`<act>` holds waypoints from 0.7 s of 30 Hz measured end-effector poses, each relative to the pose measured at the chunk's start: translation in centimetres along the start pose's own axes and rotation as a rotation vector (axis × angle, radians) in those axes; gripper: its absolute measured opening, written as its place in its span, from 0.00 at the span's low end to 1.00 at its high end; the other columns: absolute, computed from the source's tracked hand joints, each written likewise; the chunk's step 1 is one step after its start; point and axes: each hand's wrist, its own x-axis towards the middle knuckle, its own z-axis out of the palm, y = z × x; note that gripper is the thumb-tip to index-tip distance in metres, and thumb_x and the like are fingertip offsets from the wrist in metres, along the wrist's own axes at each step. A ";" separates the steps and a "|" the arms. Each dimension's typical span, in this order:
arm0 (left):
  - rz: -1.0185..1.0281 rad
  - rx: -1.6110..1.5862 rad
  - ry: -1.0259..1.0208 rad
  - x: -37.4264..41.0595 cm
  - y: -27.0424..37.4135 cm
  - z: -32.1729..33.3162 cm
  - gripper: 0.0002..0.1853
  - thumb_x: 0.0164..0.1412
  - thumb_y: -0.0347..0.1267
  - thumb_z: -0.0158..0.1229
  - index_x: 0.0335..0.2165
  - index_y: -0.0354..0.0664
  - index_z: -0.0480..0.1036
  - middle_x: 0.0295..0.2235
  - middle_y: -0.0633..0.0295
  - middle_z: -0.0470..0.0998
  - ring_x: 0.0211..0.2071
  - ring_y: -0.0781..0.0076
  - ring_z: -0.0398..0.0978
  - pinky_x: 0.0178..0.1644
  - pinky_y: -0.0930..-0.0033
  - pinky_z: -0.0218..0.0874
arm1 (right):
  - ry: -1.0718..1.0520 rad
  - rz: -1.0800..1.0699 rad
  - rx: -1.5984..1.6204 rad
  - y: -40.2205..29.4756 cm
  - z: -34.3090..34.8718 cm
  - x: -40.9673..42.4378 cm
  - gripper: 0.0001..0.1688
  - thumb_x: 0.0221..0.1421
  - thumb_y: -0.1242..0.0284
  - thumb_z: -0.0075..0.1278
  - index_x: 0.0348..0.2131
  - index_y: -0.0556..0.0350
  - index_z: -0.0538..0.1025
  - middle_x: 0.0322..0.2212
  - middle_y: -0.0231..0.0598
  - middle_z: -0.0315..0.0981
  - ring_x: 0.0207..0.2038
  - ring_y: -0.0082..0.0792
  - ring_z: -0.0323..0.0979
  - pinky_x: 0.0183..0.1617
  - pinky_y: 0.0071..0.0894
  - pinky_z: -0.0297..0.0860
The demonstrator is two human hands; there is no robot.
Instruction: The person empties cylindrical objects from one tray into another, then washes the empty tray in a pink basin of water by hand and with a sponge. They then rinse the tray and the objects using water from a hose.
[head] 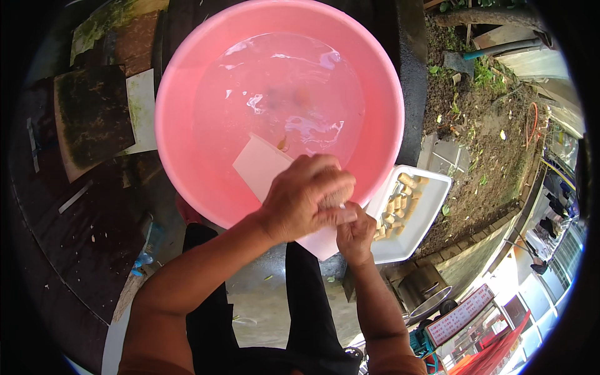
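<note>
My left hand (300, 199) curls around a brown, rough-looking scrubbing pad (335, 194), partly covered by its fingers. Against it, my right hand (356, 236) is bent with its fingertips meeting the left thumb; whatever it may grip is hidden. Below both hands a pale pink board (263, 166) slants into a large pink plastic basin (180, 117) of water, its near end over the rim. A small brownish scrap (282, 144) lies by the board's edge. At the basin's right side, a white tray (433, 206) contains several tan cylindrical pieces (397, 203), lying in shallow liquid.
Dark, mossy boards (96, 117) lie to the left, near a clear plastic bottle (152, 239). My black-trousered legs (307, 295) stand close under the basin. Soil (483, 164) with plants lies to the right. Behind the tray is a metal-rimmed container (429, 300).
</note>
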 end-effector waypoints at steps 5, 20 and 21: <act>-0.396 0.084 -0.130 0.7 -6.2 -3.4 0.09 0.54 0.37 0.53 0.29 0.43 0.72 0.29 0.59 0.74 0.34 0.60 0.71 0.40 0.63 0.62 | 0.144 -0.047 0.031 -0.3 -0.3 -3.4 0.07 0.52 0.72 0.51 0.29 0.60 0.72 0.15 0.42 0.66 0.16 0.39 0.68 0.22 0.30 0.63; -0.742 -0.031 0.356 -0.1 -12.1 -5.9 0.17 0.61 0.38 0.48 0.42 0.35 0.70 0.36 0.59 0.74 0.37 0.72 0.73 0.41 0.71 0.64 | 0.266 0.029 0.275 1.5 -1.0 -3.5 0.33 0.44 0.48 0.56 0.14 0.57 0.63 0.11 0.32 0.55 0.15 0.26 0.56 0.19 0.25 0.52; -0.637 0.092 0.433 -0.7 -9.7 -4.2 0.16 0.61 0.37 0.48 0.42 0.35 0.69 0.37 0.59 0.74 0.38 0.71 0.73 0.42 0.69 0.64 | 0.310 0.040 0.238 1.9 -0.7 -3.7 0.33 0.44 0.47 0.56 0.14 0.57 0.63 0.11 0.32 0.55 0.15 0.25 0.56 0.19 0.25 0.52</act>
